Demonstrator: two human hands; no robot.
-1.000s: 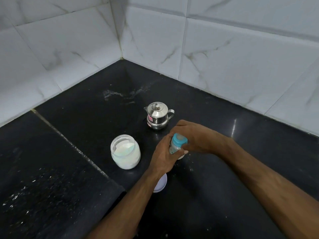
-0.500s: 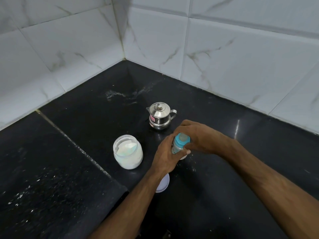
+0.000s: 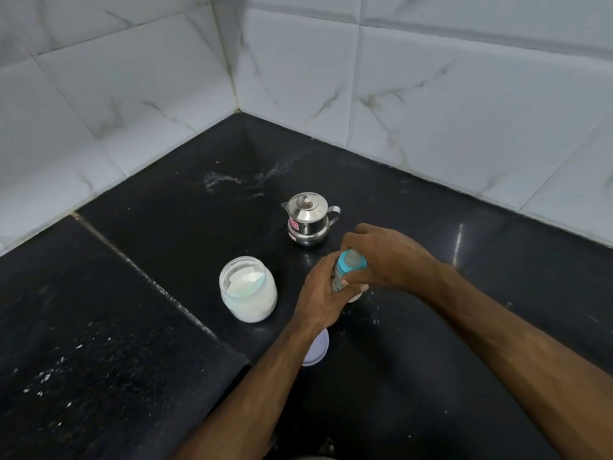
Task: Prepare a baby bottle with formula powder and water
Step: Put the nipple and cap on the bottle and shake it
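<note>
A baby bottle [image 3: 341,277] with a blue collar and clear teat [image 3: 352,260] stands on the black counter [image 3: 166,247]. My left hand [image 3: 320,293] grips its body from the left. My right hand [image 3: 384,257] curls round the blue collar from the right. To the left an open glass jar of white formula powder [image 3: 248,290] holds a pale scoop. A small lidded steel jug [image 3: 308,219] stands just behind the bottle. The bottle's lower half is hidden by my hands.
A white round lid [image 3: 317,350] lies on the counter partly under my left forearm. White powder specks dot the counter at lower left and near the bottle. White tiled walls [image 3: 431,94] meet in a corner behind. A seam crosses the counter at left.
Both hands keep their hold on the bottle. My right hand has shifted slightly round the blue collar. The view has drifted a little; the jar and jug have not moved.
</note>
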